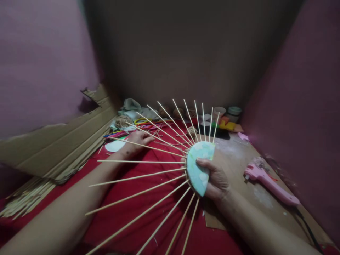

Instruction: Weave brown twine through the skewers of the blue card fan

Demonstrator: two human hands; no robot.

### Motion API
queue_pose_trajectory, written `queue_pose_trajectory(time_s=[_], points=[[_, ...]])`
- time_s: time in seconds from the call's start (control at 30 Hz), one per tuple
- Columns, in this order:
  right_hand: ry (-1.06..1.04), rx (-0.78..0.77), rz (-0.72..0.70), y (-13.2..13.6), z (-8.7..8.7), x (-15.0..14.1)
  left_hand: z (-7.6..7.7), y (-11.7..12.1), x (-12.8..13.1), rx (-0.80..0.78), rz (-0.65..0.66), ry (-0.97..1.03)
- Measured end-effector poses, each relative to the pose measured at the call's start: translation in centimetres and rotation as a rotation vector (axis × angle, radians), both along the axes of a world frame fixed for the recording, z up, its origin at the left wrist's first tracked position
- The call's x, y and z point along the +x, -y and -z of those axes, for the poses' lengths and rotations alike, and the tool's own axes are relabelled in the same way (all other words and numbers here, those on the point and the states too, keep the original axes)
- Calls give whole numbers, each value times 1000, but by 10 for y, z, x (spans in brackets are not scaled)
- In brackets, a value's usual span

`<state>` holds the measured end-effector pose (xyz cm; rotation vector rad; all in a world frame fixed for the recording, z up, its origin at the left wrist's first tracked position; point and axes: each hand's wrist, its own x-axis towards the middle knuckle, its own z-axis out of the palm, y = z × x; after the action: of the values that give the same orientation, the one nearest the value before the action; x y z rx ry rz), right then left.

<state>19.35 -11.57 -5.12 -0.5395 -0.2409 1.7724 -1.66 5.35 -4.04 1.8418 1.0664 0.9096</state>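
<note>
My right hand [216, 179] grips a pale blue-green half disc [199, 166], its thumb flat on the front face and its other fingers behind. Thin wooden sticks [143, 162] fan out from the disc's curved edge like rays. Beyond some of these sticks, over the red cloth [164, 219], is my left hand [139, 141]. Its fingers are drawn together close to loose twine strands [159, 131]; what lies between the fingertips is too small to make out. A white round piece [115, 145] lies beside the left wrist.
A pink glue gun [271, 180] rests on a brown board [239, 156] at right. Cardboard [66, 148] leans at left above bundled sticks [32, 198]. Behind are a twine ball [123, 121], a lidded jar [234, 113] and a white cup [219, 112].
</note>
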Motion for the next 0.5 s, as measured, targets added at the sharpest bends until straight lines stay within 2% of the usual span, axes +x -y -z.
queue_pose_trajectory(time_s=[0.13, 0.2, 0.23, 0.3, 0.4, 0.5], points=[[0, 42, -27, -1, 0, 0, 2, 15, 19, 383, 78, -266], [1, 54, -29, -1, 1, 1, -3, 26, 23, 547, 101, -278], [0, 53, -19, -1, 2, 1, -6, 32, 24, 546, 121, -240], [-3, 45, 4, -2, 3, 1, -13, 46, 27, 383, 144, -103], [-10, 40, 24, -2, 4, 1, -21, 64, 33, 3, 225, 60], [-5, 48, 35, -3, 4, 1, -23, 76, 42, -196, 252, 168]])
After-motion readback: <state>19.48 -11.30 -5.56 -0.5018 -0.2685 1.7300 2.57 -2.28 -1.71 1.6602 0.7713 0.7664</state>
